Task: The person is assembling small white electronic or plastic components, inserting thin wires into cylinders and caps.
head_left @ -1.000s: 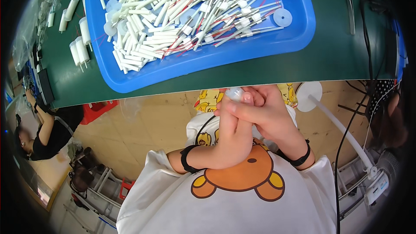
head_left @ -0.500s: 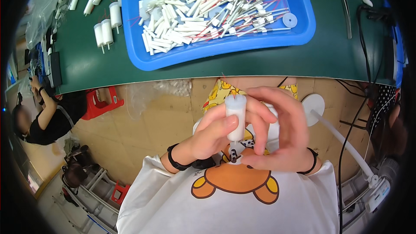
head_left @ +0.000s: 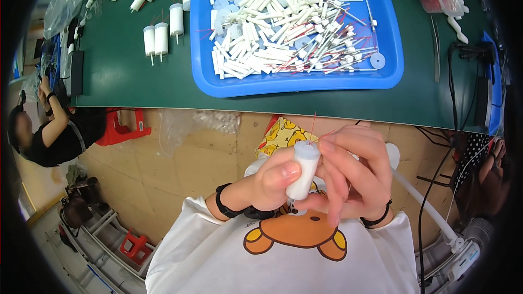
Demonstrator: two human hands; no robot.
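Note:
A white cylinder (head_left: 303,177) with a translucent cap (head_left: 306,149) is held in front of my chest, tilted slightly. Thin red wires (head_left: 314,128) rise from its capped end. My left hand (head_left: 277,179) is closed round the cylinder, its thumb pressed on the side. My right hand (head_left: 354,171) curls against the other side, one fingertip at the cap beside the wires and the thumb near the lower end. Whether those fingers pinch a wire cannot be made out. A short rod at the lower end is mostly hidden.
A blue tray (head_left: 297,88) on the green table (head_left: 136,84) holds white tubes, translucent discs and metal rods with red wires. Several similar cylinders (head_left: 161,39) lie left of it. Plastic bags (head_left: 73,8) and black cables (head_left: 455,98) flank them. Another person (head_left: 52,130) sits at left.
The cylinder has tilted and sits lower, slightly to the right. My right hand has closed in on it, a fingertip now at the cap. The view has shifted, so the tray appears farther right.

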